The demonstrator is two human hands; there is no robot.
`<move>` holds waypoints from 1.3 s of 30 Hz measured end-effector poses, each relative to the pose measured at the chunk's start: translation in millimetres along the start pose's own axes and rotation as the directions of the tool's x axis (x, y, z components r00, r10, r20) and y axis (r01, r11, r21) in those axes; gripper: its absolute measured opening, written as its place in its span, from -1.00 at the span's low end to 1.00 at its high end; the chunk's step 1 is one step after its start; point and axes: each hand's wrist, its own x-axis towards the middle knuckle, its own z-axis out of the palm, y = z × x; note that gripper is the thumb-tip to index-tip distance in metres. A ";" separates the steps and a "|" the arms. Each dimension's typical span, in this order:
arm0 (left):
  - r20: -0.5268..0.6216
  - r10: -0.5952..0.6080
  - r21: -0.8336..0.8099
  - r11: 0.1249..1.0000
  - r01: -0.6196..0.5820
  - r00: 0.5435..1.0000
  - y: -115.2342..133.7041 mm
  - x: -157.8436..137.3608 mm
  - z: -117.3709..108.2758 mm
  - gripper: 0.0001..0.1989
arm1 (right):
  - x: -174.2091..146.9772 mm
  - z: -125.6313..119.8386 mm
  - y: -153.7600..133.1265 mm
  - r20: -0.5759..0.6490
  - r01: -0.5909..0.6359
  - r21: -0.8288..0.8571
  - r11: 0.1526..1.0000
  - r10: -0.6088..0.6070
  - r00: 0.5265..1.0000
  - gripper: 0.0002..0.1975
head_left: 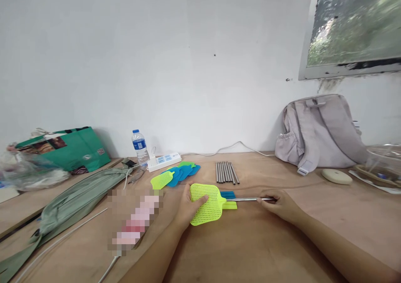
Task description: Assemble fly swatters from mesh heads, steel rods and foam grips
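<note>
Hands [188, 208] grip swatter [206, 203], table-centre.

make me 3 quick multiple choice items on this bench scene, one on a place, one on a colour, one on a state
1. Where does the backpack stand?
A. far right by the wall
B. near left edge
C. under the table

2. What colour is the swatter head under the left hand?
A. red
B. yellow-green
C. white

3. How is the metal rod held?
A. lying untouched
B. standing upright
C. gripped by the right hand, level, meeting the head

Answers: 1 A, it leans at the wall below the window; 2 B, bright mesh; 3 C, fingers close on its end.
</note>
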 end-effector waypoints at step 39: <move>0.059 0.477 0.441 0.775 -0.452 0.877 -3.2 -21.9 6.9 -0.62 | -8.5 6.8 -6.8 0.140 -0.157 0.062 0.986 0.147 0.979 -0.53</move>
